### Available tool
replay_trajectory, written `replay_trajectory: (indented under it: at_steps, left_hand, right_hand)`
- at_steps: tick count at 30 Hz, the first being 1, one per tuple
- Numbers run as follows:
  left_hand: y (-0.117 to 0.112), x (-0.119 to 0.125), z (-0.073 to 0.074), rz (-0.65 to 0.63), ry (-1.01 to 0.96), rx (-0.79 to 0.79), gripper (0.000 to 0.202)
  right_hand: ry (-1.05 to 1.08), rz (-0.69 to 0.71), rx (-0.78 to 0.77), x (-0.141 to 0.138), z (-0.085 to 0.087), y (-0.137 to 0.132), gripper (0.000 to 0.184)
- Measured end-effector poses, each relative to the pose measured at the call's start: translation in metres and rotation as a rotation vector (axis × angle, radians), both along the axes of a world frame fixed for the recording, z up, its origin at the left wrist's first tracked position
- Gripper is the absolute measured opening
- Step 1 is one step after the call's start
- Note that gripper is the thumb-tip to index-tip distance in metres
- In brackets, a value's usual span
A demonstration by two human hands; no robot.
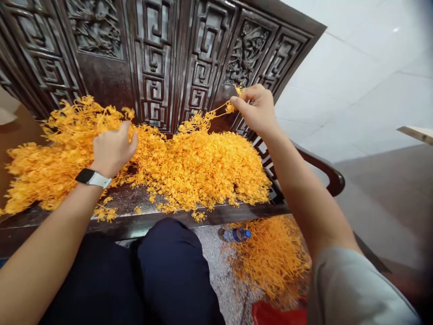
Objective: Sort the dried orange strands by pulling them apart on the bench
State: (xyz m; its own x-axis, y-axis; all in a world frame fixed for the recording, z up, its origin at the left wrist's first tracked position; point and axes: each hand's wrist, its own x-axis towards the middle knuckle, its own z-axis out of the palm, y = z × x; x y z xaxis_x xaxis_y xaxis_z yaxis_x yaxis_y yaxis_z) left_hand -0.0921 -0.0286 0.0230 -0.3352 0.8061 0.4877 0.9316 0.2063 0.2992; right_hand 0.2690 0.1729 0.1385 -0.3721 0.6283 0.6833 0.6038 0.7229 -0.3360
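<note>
My right hand (259, 108) is raised above the bench, pinching the end of an orange artificial flower sprig (221, 108) between thumb and fingers. The thin stem of the sprig slants down leftward to the right heap of small orange flower heads (216, 169). My left hand (113, 149), with a watch on its wrist, is closed at the left heap of orange flower sprigs (43, 169). Its fingers curl away from view, and what they hold is hidden among the sprigs. A few loose flower pieces (106, 212) lie near the seat's front edge.
The dark wooden bench (131, 198) has a carved back (104, 81) and a curved armrest (333, 180). On the floor are a pile of orange stems (274, 257), a water bottle (237, 234) and something red (277, 313). A cardboard box (23, 126) stands at the left.
</note>
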Motion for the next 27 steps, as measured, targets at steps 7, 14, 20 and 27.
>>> replay_trajectory:
  at_steps: [7,14,20,27]
  left_hand:
    - [-0.007,0.126,0.03,-0.616,-0.262,0.252,0.05]
    - [0.002,0.138,-0.007,-0.889,-0.392,-0.093,0.017]
    - [-0.001,0.103,-0.012,-0.949,0.278,-0.069,0.019]
    - [0.015,0.099,-0.025,-0.819,0.481,-0.157,0.022]
  right_hand:
    - [0.061,0.411,-0.331,-0.03,-0.013,-0.105,0.036]
    - [-0.2,0.312,-0.387,-0.019,-0.064,-0.151,0.036]
    - [-0.298,0.357,-0.546,0.014,-0.092,-0.159,0.056]
    - [-0.183,0.147,-0.324,0.045,-0.115,-0.214,0.057]
